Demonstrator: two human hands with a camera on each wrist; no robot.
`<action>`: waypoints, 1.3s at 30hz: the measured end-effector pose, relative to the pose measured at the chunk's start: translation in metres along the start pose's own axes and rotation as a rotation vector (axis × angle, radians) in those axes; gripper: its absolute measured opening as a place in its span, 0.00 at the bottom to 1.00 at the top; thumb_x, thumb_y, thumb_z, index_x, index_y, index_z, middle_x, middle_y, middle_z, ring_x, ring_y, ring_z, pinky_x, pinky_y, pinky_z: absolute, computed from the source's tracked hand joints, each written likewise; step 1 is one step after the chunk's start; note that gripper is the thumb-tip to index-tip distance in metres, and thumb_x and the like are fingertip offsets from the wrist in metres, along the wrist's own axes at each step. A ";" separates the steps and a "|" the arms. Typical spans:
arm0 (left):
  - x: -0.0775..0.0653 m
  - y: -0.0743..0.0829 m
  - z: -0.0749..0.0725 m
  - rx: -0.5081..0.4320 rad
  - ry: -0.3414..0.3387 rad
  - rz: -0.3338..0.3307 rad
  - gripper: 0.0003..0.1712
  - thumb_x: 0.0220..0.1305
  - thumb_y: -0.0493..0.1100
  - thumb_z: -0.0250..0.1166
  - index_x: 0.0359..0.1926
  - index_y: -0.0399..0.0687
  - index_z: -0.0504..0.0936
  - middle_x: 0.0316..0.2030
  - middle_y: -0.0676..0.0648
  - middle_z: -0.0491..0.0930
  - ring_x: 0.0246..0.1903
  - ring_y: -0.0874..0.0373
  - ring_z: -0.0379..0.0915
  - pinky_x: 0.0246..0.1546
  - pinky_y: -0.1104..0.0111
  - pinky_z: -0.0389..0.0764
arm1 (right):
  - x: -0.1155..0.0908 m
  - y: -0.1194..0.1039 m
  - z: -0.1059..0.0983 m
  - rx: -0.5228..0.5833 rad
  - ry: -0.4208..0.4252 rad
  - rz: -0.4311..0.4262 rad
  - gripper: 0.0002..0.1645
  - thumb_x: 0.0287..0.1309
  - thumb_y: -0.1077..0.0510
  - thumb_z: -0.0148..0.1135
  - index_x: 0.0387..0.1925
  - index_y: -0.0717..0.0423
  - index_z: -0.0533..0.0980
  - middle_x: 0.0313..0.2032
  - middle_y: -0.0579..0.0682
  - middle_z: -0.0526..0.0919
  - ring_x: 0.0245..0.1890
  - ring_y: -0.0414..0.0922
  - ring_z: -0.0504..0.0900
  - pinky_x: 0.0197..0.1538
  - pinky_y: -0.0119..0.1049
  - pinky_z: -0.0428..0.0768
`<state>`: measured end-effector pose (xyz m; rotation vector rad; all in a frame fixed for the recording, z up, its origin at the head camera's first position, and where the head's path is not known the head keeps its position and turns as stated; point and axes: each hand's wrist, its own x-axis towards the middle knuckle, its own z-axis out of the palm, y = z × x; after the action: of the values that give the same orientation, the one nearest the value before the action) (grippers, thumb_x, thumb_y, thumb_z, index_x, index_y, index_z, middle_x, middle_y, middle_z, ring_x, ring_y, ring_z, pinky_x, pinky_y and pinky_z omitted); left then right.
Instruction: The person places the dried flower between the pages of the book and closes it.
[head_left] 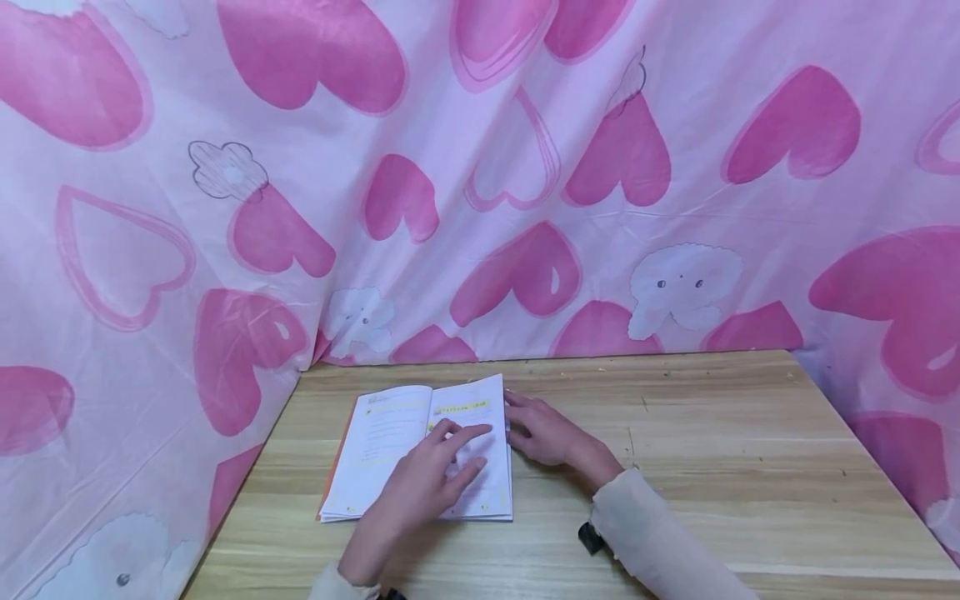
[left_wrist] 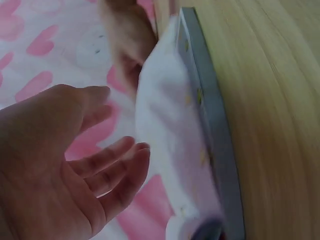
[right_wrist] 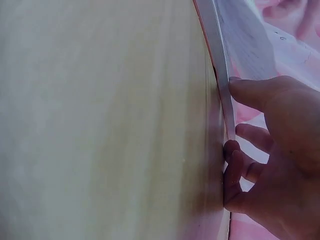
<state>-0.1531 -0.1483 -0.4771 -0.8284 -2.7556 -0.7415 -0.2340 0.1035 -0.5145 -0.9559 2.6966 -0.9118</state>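
An open book (head_left: 390, 433) with white printed pages and an orange cover edge lies on the wooden table. My left hand (head_left: 423, 475) is over its right page, fingers spread and loosely bent; in the left wrist view this left hand (left_wrist: 75, 165) has nothing in its grasp. At the book's right edge is my right hand (head_left: 551, 432). From the right wrist, the thumb of that right hand (right_wrist: 285, 130) touches the side of the page block (right_wrist: 222, 75), with the other fingers relaxed near the corner and the tabletop. Yellow marks show on the pages.
The wooden table (head_left: 712, 467) extends to the right of the book. Behind and beside it hangs a pink cloth (head_left: 510, 167) printed with hearts. A black band (head_left: 591, 537) is at the right sleeve (head_left: 652, 533).
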 end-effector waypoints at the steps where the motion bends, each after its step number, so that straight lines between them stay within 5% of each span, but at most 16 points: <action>1: 0.004 0.002 0.004 0.016 -0.011 0.006 0.27 0.75 0.55 0.70 0.72 0.68 0.80 0.48 0.50 0.82 0.30 0.65 0.73 0.27 0.72 0.74 | 0.000 0.000 0.000 0.001 -0.001 0.008 0.26 0.80 0.53 0.61 0.74 0.38 0.77 0.84 0.56 0.60 0.84 0.59 0.62 0.81 0.62 0.65; 4: 0.016 0.007 0.017 0.074 -0.055 0.029 0.26 0.76 0.59 0.68 0.72 0.72 0.80 0.44 0.52 0.79 0.27 0.67 0.65 0.23 0.73 0.69 | -0.001 0.000 0.000 0.000 -0.012 0.039 0.25 0.79 0.55 0.63 0.72 0.37 0.79 0.85 0.55 0.59 0.84 0.59 0.62 0.81 0.64 0.64; 8: 0.027 0.014 0.028 0.149 -0.106 0.051 0.20 0.76 0.63 0.66 0.65 0.75 0.84 0.39 0.56 0.77 0.29 0.66 0.66 0.21 0.73 0.67 | 0.000 0.000 0.001 -0.016 -0.023 0.068 0.30 0.76 0.56 0.65 0.76 0.39 0.75 0.86 0.53 0.58 0.83 0.58 0.64 0.81 0.63 0.65; 19: 0.031 0.014 0.033 0.239 -0.105 -0.026 0.17 0.72 0.64 0.69 0.49 0.61 0.84 0.36 0.56 0.80 0.30 0.60 0.78 0.23 0.69 0.75 | 0.001 0.000 0.002 -0.024 -0.019 0.112 0.39 0.78 0.47 0.64 0.82 0.54 0.66 0.85 0.54 0.61 0.84 0.56 0.63 0.83 0.59 0.64; 31: 0.025 0.004 0.011 0.098 -0.059 -0.074 0.11 0.63 0.35 0.71 0.44 0.50 0.82 0.34 0.53 0.79 0.28 0.63 0.71 0.28 0.73 0.73 | 0.001 0.001 0.003 -0.019 -0.022 0.103 0.38 0.78 0.48 0.64 0.82 0.52 0.66 0.84 0.55 0.62 0.84 0.57 0.63 0.82 0.59 0.65; 39: 0.021 0.009 -0.014 0.050 0.079 -0.111 0.11 0.62 0.30 0.70 0.44 0.42 0.91 0.43 0.46 0.88 0.32 0.62 0.78 0.32 0.75 0.79 | 0.001 0.000 0.002 -0.007 -0.035 0.146 0.39 0.78 0.46 0.63 0.83 0.48 0.65 0.86 0.51 0.59 0.85 0.55 0.61 0.83 0.58 0.64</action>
<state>-0.1649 -0.1386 -0.4554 -0.6270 -2.7549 -0.7052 -0.2339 0.1023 -0.5166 -0.7567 2.6997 -0.8497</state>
